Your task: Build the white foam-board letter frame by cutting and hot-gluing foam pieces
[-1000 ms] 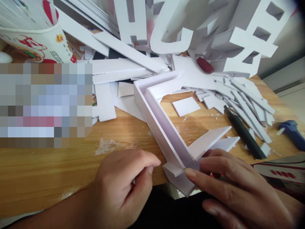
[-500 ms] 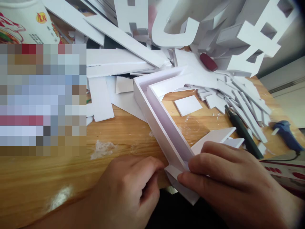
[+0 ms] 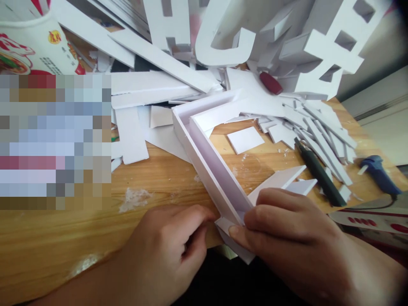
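Note:
A white foam-board frame with raised walls and an open channel lies slantwise across the wooden table, its near end reaching past the edge. My right hand grips that near end, thumb on the outer side and fingers curled at the channel. Just left of the same end is my left hand, thumb and forefinger pinched together at the frame's corner; whatever is between them is hidden. Beside the right hand's fingers, angled white board pieces stick out.
A dark green tool, white strips and a blue glue gun lie on the right. Large white letters stand behind, near a dark red object. A paper cup is at the upper left; a blurred patch covers the left.
The view has shifted slightly, so most things appear a little further left. Both hands keep nearly the same pose at the frame's near end.

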### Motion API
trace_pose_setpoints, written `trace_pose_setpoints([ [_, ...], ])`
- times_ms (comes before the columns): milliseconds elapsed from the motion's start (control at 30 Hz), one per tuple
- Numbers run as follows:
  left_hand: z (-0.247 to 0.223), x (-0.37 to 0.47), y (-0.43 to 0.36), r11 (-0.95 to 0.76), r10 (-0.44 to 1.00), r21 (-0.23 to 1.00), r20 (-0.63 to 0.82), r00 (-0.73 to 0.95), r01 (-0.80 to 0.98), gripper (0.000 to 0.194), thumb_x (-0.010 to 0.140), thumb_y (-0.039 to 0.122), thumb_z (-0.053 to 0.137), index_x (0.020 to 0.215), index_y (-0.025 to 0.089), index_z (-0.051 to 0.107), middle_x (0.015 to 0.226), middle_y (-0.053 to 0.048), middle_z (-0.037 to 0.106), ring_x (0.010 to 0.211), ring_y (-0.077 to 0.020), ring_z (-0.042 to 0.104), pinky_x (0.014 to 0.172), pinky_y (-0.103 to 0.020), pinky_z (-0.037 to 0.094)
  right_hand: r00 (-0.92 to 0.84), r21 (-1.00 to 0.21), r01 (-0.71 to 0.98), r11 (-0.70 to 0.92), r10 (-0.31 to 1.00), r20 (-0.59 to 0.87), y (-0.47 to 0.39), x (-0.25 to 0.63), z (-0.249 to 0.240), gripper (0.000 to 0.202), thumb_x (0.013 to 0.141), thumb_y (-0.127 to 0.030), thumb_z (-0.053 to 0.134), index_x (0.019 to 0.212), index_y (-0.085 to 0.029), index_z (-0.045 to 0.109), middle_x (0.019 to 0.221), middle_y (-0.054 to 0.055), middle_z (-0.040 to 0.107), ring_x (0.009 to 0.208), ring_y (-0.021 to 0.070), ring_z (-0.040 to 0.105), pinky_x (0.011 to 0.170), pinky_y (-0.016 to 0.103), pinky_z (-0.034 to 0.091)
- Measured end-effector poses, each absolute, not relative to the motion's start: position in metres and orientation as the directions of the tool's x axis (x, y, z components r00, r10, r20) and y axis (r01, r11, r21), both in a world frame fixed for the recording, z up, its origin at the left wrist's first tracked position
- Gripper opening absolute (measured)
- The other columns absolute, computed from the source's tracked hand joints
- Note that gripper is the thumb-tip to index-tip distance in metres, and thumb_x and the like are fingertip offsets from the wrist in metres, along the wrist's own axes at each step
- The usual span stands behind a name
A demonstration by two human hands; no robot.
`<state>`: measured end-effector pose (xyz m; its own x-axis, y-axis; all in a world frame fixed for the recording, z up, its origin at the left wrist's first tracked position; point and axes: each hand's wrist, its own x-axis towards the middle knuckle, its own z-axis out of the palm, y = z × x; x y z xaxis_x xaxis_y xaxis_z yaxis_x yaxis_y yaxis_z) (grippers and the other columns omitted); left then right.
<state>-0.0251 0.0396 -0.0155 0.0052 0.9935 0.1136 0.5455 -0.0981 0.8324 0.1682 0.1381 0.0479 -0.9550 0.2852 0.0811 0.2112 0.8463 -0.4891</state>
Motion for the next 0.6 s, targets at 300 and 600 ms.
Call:
trace_pose_setpoints([
  [300,-0.009,-0.032,0.035,-0.354,0.928,0.724,0.349,0.128,0.592,0.026,0.083,0.009,0.054,0.1,0.028,0.059,0.078,0.005,0.069,0.066,-0.0099,0.065,0.059,-0.02,0.047,-0.921,-0.423,0.173,0.889,0.299,0.252,0.139,0.195,0.068,0.021,0.1,-0.022,0.047,0.111,-0.013,0.062,0.094,0.008,0.057,0.084,0.0186,0.057,0.072,0.031,0.05],
  [600,-0.015,-0.018,0.04,-0.49,0.841,0.571,0.509,0.184,0.658,0.029,0.085,0.009,0.057,0.111,0.024,0.055,0.084,0.0,0.071,0.071,-0.0119,0.066,0.065,-0.023,0.05,-0.914,-0.383,0.148,0.912,0.274,0.3,0.127,0.194,0.039,0.024,0.095,-0.019,0.055,0.116,-0.009,0.06,0.097,0.009,0.057,0.079,0.0203,0.049,0.069,0.036,0.042],
])
